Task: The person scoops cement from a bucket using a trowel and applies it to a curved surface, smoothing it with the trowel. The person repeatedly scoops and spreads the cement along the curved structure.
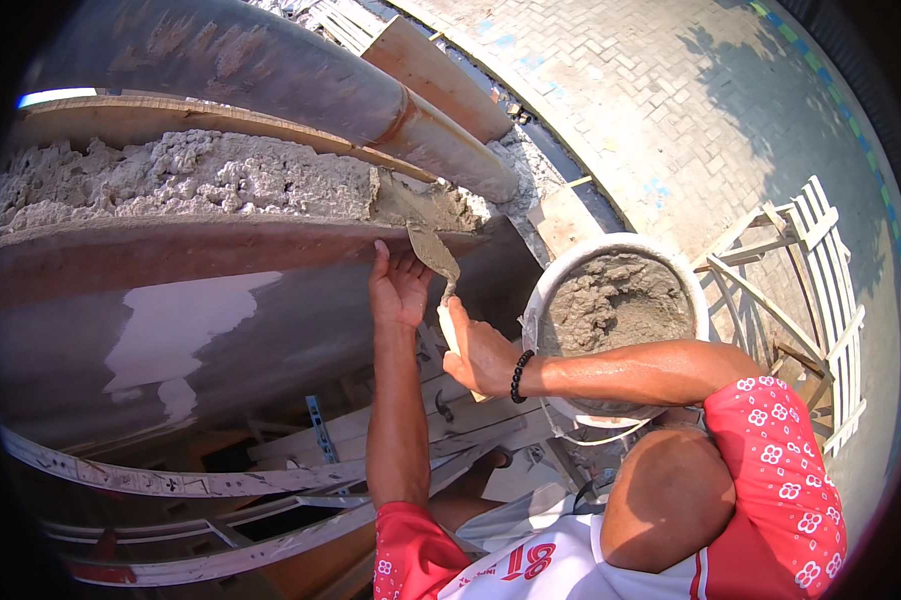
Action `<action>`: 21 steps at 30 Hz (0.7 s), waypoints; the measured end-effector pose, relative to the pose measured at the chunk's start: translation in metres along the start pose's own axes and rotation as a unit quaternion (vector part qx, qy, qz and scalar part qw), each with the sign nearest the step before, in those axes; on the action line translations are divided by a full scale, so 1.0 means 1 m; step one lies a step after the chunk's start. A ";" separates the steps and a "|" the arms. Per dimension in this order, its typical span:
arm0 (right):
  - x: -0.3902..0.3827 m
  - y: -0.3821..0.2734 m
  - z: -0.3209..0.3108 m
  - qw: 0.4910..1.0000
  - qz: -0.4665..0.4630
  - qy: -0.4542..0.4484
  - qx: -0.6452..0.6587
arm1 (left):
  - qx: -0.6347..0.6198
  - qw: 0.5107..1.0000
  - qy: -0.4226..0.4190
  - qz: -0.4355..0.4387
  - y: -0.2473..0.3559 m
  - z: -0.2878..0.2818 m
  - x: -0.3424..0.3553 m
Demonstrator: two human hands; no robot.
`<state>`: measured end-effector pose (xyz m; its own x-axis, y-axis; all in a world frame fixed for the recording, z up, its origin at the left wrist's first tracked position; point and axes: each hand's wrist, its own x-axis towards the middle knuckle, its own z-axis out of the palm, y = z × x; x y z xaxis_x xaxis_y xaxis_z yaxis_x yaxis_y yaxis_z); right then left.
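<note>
My right hand (482, 356) is closed around the pale handle of a mortar-coated trowel (432, 252). Its blade sits against the front edge of a wall top, beside a patch of wet mortar (410, 200). Just left of the blade, my left hand (400, 288) is turned palm up with its fingers apart, fingertips at the wall's lower edge. Nothing shows in that palm. A round bucket (620, 241) of wet grey mortar (620, 305) stands to the right, partly covered by my right forearm.
Rough, dry masonry (200, 180) runs leftward along the wall top, backed by a wooden board (220, 122). Behind lies a large grey pipe (270, 65). Below are a ladder (220, 482), a blue level (321, 430) and a hammer (443, 404). A slatted wooden frame (818, 240) stands right, on paving.
</note>
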<state>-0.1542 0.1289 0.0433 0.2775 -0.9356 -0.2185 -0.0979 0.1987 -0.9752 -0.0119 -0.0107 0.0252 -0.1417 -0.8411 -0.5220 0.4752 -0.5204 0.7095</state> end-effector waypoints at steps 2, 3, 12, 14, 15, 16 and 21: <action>-0.018 0.002 -0.001 1.000 -0.001 0.023 0.022 | 0.017 1.000 -0.011 0.003 0.003 -0.003 -0.001; -0.025 0.001 -0.007 0.999 -0.002 0.032 0.032 | 0.026 1.000 0.012 0.000 0.003 -0.004 -0.001; 0.078 -0.036 -0.035 0.968 -0.024 0.046 0.244 | -0.008 0.997 -0.037 -0.060 0.006 -0.027 0.019; 0.077 -0.034 -0.024 0.986 -0.074 0.066 0.130 | 0.027 0.997 -0.059 -0.047 0.008 -0.027 0.019; 0.073 -0.034 -0.024 0.991 -0.068 0.051 0.100 | 0.045 0.997 -0.025 -0.051 0.007 -0.024 0.015; 0.068 -0.033 -0.024 0.995 -0.062 0.038 0.070 | 0.065 0.996 0.008 -0.056 0.007 -0.012 0.007; 0.030 -0.054 -0.032 0.993 -0.096 -0.030 0.059 | 0.099 0.994 0.056 0.005 0.006 -0.005 -0.002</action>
<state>-0.1711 0.0809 0.0906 0.3377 -0.9409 -0.0263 0.0733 0.0541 -0.9958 -0.0045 -0.0119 0.0284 -0.0349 -0.8305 -0.5559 0.2953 -0.5400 0.7882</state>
